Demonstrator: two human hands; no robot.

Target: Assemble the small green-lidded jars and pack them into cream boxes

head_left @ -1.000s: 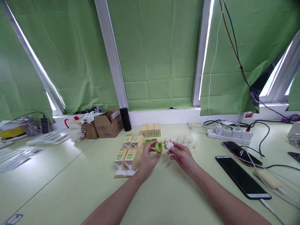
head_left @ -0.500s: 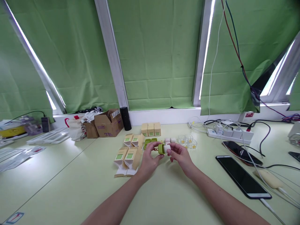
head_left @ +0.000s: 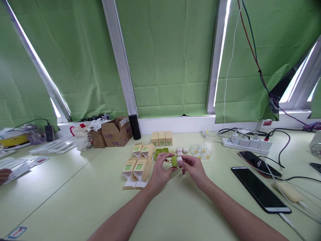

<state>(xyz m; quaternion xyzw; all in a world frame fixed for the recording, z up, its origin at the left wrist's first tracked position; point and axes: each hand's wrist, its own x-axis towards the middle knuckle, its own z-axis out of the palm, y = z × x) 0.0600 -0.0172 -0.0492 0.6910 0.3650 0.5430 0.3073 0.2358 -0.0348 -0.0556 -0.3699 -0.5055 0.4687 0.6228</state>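
Above the table in the middle, my left hand [head_left: 162, 171] is closed on a small green case [head_left: 174, 161] with a loop on its left side. My right hand [head_left: 195, 169] pinches a white rounded block [head_left: 179, 160], which sits partly inside the case's right-hand opening. Just behind my hands lie several green cases [head_left: 165, 150], pale pink and white blocks [head_left: 185, 150] and clear plastic cups [head_left: 202, 147] with yellow centres. Left of my left hand are several opened cream boxes [head_left: 142, 167] with green windows.
Closed cream boxes [head_left: 162, 138] stand in a row at the back. On the right lie a phone [head_left: 260, 189], a darker phone [head_left: 258, 163], cables and a power strip [head_left: 247, 146]. A cardboard box [head_left: 116, 134] stands back left. Another person's hand [head_left: 4, 174] is at the left edge.
The white block sits deeper in the green case than before, and the case has shifted slightly right. Another person's hand has appeared at the left edge.
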